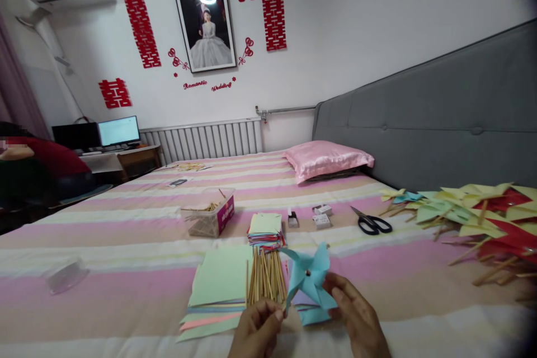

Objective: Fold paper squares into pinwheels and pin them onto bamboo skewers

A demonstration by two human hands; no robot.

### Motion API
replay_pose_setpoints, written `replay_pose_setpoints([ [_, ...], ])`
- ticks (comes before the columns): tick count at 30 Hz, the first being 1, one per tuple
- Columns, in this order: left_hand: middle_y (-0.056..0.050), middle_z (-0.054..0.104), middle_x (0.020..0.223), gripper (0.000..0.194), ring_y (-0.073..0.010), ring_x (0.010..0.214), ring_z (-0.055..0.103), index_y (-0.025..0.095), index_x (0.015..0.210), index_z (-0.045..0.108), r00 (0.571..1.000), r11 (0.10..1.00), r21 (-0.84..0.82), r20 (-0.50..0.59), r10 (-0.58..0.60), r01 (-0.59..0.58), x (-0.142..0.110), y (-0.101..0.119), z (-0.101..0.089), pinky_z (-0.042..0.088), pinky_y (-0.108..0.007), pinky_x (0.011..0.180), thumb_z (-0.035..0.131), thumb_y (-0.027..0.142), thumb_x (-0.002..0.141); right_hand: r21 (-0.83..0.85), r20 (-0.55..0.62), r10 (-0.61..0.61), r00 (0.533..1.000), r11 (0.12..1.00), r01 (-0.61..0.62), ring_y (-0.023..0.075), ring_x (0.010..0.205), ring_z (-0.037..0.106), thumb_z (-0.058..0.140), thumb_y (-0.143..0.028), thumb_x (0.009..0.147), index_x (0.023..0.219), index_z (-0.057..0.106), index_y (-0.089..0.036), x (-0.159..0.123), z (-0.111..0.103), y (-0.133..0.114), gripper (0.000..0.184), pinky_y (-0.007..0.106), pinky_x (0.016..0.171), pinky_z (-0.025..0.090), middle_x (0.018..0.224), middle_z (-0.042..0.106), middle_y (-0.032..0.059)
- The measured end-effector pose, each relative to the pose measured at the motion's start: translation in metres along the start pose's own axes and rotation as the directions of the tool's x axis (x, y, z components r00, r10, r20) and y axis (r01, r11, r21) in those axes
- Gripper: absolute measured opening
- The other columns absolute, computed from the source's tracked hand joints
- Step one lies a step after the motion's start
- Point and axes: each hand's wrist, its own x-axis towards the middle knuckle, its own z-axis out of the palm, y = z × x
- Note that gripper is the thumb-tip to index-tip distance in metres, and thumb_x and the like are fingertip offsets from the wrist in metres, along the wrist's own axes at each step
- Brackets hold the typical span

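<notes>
A light-blue paper pinwheel [309, 274] with a small pin at its centre stands upright in front of me. My left hand [260, 325] is closed in a pinch at its lower left; the stick is mostly hidden there. At the pinwheel's right side, the fingers of my right hand [356, 313] are loosely apart, with fingertips against or very near a blade. Just behind lies a bundle of thin wooden sticks [265, 277]. Left of it are large sheets of coloured paper [220, 277], and beyond the sticks sits a stack of small paper squares [266, 225].
A clear plastic box [205, 221] holds more sticks. Small boxes [322, 217] and black-handled scissors [371, 222] lie farther back. Finished pinwheels [482, 215] are heaped at right. A plastic lid [65, 276] rests at left, a pink pillow [327, 158] behind. Another person [50, 162] sits far left.
</notes>
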Motion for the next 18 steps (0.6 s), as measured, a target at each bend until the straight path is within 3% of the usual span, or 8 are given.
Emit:
replay_pose_setpoints([
  [5, 0.012, 0.033, 0.039, 0.045, -0.0012, 0.031, 0.018, 0.016, 0.059, 0.052, 0.999, 0.995, 0.097, 0.043, 0.028, -0.033, 0.001, 0.0, 0.007, 0.008, -0.021, 0.036, 0.07, 0.057, 0.052, 0.086, 0.095, 0.028, 0.995, 0.996, -0.036, 0.023, 0.084, 0.064, 0.076, -0.037, 0.06, 0.085, 0.069, -0.018, 0.001, 0.005, -0.006, 0.033, 0.028, 0.073, 0.049, 0.083, 0.073, 0.006],
  [11, 0.01, 0.037, 0.043, 0.044, -0.0028, 0.033, 0.022, 0.017, 0.06, 0.051, 0.997, 0.991, 0.135, 0.082, 0.009, -0.02, -0.003, 0.007, 0.017, 0.011, -0.022, 0.037, 0.07, 0.057, 0.054, 0.057, 0.103, 0.09, 0.991, 0.994, -0.096, 0.0218, 0.077, 0.066, 0.076, -0.033, 0.061, 0.081, 0.069, -0.016, 0.002, -0.003, -0.007, 0.028, 0.028, 0.072, 0.051, 0.08, 0.074, 0.0061],
  [18, 0.006, 0.045, 0.052, 0.035, -0.0032, 0.039, 0.028, 0.016, 0.062, 0.054, 0.983, 0.998, 0.037, 0.175, 0.051, -0.058, -0.004, 0.001, 0.019, 0.015, -0.021, 0.039, 0.072, 0.045, 0.06, 0.108, 0.069, 0.081, 0.994, 0.99, -0.088, 0.0195, 0.073, 0.066, 0.077, -0.031, 0.06, 0.087, 0.068, -0.016, 0.003, -0.004, -0.007, 0.032, 0.027, 0.068, 0.052, 0.081, 0.075, 0.0058],
])
